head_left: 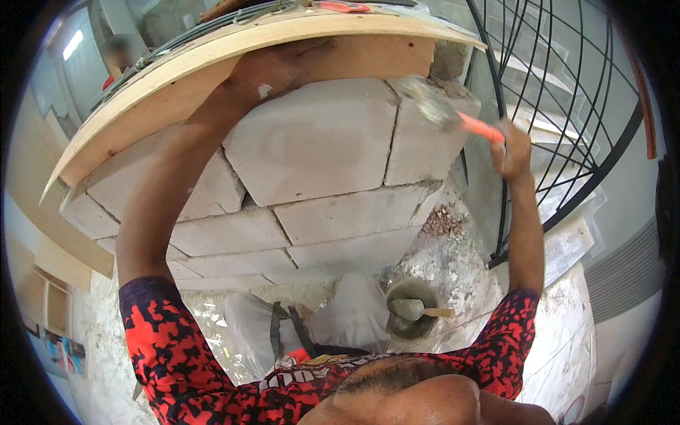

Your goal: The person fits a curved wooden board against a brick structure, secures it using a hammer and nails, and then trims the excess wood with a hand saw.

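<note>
My right hand (511, 150) is wrapped round the orange handle of a hammer (482, 127). The hammer's head (428, 103), blurred by motion, shows over the right end of a wall of pale blocks (312, 138). On the far left side, my left arm stretches forward over the blocks. My left hand (273, 71) lies against the shaded face of a wooden board (382, 55) beneath the curved-looking plank top (283, 39); its fingers look stretched out, though shadow and blur soften them.
A bucket (397, 290) holding a trowel (418, 309) stands by my knees. Broken rubble (445, 221) lies beside the wall's right end. Black metal railing (552, 142) runs along steps at the right. Rods or cables (205, 35) and a red tool (341, 6) lie on the planks.
</note>
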A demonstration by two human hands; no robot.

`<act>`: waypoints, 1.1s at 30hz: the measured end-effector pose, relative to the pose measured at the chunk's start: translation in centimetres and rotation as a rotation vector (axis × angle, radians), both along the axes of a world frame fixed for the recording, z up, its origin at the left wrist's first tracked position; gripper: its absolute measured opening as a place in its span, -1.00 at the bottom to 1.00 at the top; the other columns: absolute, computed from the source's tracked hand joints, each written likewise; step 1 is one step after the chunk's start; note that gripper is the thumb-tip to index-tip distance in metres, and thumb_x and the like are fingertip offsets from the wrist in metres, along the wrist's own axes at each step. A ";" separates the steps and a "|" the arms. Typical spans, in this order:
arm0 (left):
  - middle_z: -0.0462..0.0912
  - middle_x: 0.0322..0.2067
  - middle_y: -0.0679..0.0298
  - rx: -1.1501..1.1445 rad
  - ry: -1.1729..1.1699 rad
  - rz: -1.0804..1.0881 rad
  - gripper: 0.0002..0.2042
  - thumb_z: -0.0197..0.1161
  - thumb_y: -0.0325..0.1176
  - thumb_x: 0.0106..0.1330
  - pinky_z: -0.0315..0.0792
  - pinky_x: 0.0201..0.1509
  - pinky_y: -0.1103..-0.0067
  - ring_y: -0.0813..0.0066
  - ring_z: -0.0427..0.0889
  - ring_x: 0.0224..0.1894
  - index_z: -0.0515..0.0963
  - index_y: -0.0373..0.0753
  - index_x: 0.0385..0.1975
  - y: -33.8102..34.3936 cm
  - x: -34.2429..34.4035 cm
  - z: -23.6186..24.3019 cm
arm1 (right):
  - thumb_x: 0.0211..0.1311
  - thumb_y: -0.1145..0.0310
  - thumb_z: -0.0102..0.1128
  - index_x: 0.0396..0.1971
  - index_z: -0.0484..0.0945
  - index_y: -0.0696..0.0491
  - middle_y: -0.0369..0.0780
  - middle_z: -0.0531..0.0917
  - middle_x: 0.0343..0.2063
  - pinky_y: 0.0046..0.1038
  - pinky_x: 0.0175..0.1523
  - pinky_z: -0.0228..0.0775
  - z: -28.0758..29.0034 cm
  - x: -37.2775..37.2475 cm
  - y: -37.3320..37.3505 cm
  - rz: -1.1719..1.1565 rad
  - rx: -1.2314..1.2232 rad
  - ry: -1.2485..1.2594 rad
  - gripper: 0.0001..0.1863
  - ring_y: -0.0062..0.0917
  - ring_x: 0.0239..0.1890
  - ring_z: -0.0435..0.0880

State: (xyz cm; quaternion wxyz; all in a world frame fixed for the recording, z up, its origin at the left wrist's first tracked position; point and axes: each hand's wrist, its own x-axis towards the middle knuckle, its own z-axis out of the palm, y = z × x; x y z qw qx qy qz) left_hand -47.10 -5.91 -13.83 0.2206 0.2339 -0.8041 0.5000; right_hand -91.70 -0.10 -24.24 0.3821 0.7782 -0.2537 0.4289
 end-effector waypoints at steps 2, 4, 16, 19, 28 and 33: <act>0.36 0.24 0.25 0.088 0.010 0.065 -0.32 0.30 -0.36 0.04 0.34 0.26 0.35 0.08 0.43 0.16 0.30 0.04 0.28 0.7 -0.5 0.1 | 0.36 0.08 -0.11 -0.32 0.50 0.19 -0.13 0.46 -0.59 -0.32 -0.51 0.27 -3.1 0.9 2.2 0.034 0.163 -0.187 -0.58 -0.29 -0.62 0.48; 0.42 0.21 0.36 0.033 0.020 0.133 -0.41 0.24 -0.36 0.11 0.29 0.31 0.40 0.26 0.40 0.20 0.36 0.10 0.23 0.9 -0.4 0.4 | 0.35 0.08 -0.08 -0.35 0.49 0.19 -0.16 0.49 -0.61 -0.40 -0.55 0.25 -7.1 2.6 3.8 0.073 0.334 -0.458 -0.59 -0.34 -0.63 0.51; 0.46 0.17 0.30 0.578 0.303 -0.433 -0.53 0.12 -0.43 0.19 0.29 0.29 0.43 0.27 0.45 0.16 0.44 0.06 0.15 0.8 1.8 -0.2 | 0.35 -0.19 -0.15 -0.25 0.35 0.13 -0.29 0.36 -0.70 -0.60 -0.65 0.17 -13.0 18.0 10.2 0.707 0.819 -1.234 -0.43 -0.63 -0.73 0.35; 0.47 0.16 0.25 0.515 0.301 -0.119 -0.59 0.01 -0.42 0.26 0.30 0.26 0.41 0.24 0.48 0.13 0.47 0.00 0.13 4.1 2.1 -0.7 | 0.37 -0.16 -0.18 -0.23 0.36 0.14 -0.29 0.37 -0.67 -0.61 -0.65 0.16 -13.4 18.0 11.3 0.620 0.776 -1.193 -0.44 -0.63 -0.73 0.33; 0.50 0.12 0.24 0.288 0.339 -0.038 -0.59 0.09 -0.26 0.23 0.28 0.30 0.43 0.25 0.46 0.16 0.48 -0.06 0.11 2.9 10.1 -1.0 | 0.42 -0.07 -0.19 -0.21 0.38 0.14 -0.32 0.37 -0.64 -0.64 -0.65 0.12 -9.8 20.8 12.8 0.477 0.758 -1.192 -0.51 -0.68 -0.70 0.32; 0.52 0.10 0.22 0.338 0.315 -0.480 -0.48 0.22 -0.39 0.10 0.34 0.26 0.42 0.25 0.47 0.14 0.43 -0.05 0.15 -1.1 12.2 -2.4 | 0.41 -0.06 -0.16 -0.23 0.40 0.12 -0.32 0.37 -0.65 -0.62 -0.68 0.11 -10.5 22.6 11.5 0.576 0.874 -1.261 -0.53 -0.67 -0.73 0.30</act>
